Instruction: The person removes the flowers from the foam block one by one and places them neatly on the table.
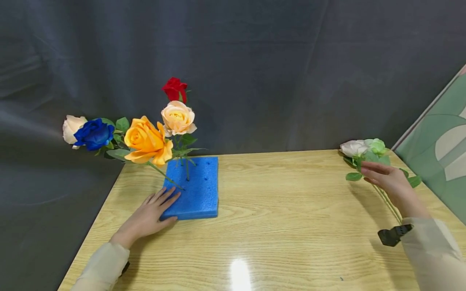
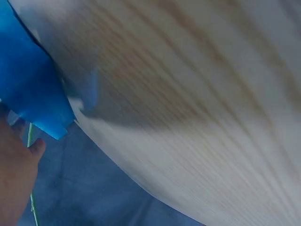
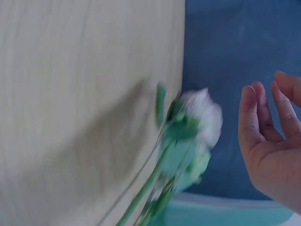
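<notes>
My left hand rests with spread fingers on the left front part of a blue foam block. Stems lean out of the block, among them those of an orange rose and a peach rose; a red rose stands behind. Farther left hang a blue rose and a cream rose. Over on the right, a white rose and a pale green rose lie together on the table. My right hand hovers above their stems, fingers loosely bent, nothing between them.
The wood-grain table spans the space between both hands. A dark curtain hangs behind and to the left. At the right edge stands a green patterned panel. Holes show in the block's right half.
</notes>
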The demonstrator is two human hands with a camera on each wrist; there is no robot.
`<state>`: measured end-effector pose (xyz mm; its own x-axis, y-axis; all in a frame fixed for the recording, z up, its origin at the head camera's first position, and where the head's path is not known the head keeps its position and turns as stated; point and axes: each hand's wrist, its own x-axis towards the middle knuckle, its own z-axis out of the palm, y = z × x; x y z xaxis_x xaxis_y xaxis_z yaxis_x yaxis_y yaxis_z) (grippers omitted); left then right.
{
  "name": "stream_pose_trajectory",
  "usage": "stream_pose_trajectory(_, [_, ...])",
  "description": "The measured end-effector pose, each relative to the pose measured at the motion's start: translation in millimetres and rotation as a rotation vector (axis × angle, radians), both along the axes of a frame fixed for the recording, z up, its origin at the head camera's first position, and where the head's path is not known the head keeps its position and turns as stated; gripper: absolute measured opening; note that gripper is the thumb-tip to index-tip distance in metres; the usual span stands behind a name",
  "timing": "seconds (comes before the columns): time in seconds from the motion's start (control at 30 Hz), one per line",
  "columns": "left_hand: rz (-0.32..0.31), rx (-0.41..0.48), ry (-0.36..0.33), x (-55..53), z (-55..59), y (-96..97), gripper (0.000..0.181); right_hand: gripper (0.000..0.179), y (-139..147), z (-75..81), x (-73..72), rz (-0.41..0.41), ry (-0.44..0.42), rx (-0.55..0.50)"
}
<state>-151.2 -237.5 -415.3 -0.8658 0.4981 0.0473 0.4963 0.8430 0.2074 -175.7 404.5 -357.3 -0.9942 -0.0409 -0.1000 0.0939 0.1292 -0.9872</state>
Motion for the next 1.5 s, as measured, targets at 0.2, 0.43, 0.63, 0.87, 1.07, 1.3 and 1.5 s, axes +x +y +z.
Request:
stream_pose_trajectory(0.2, [0.019, 0.015, -0.049, -3.8, -1.4, -0.1, 0.074, 0.028, -37, 5.0, -11.1, 0.091, 0.052, -0.020])
stream_pose_trajectory(0.43, [0.030, 0.090, -0.102, -5.2, -5.2, 2.1, 0.075, 0.018, -82, 8.3, -21.2, 0.128, 0.009, 0.077])
stream_pose_trajectory(0.63, [0.035, 0.158, -0.170, -5.7, -6.6, 5.7, 0.077, 0.046, -122, 9.2, -28.4, 0.177, -0.002, 0.122])
stream_pose_trajectory(0.87, [0.039, 0.161, -0.174, -4.4, -6.5, 8.3, 0.075, 0.055, -165, 9.0, -37.6, 0.229, -0.003, 0.109])
stream_pose_trajectory(1.07, [0.051, 0.158, -0.175, -2.8, -7.0, 10.2, 0.075, 0.049, -198, 6.8, -46.3, 0.252, -0.001, 0.107])
stream_pose_trajectory(1.3, [0.053, 0.167, -0.178, -0.6, -5.6, 15.4, 0.073, 0.042, -229, 7.8, -54.6, 0.254, -0.004, 0.102])
stream_pose_trajectory(1.5, [0.067, 0.162, -0.182, 1.9, -5.1, 19.0, 0.072, 0.041, -253, 11.6, -59.0, 0.257, -0.013, 0.073])
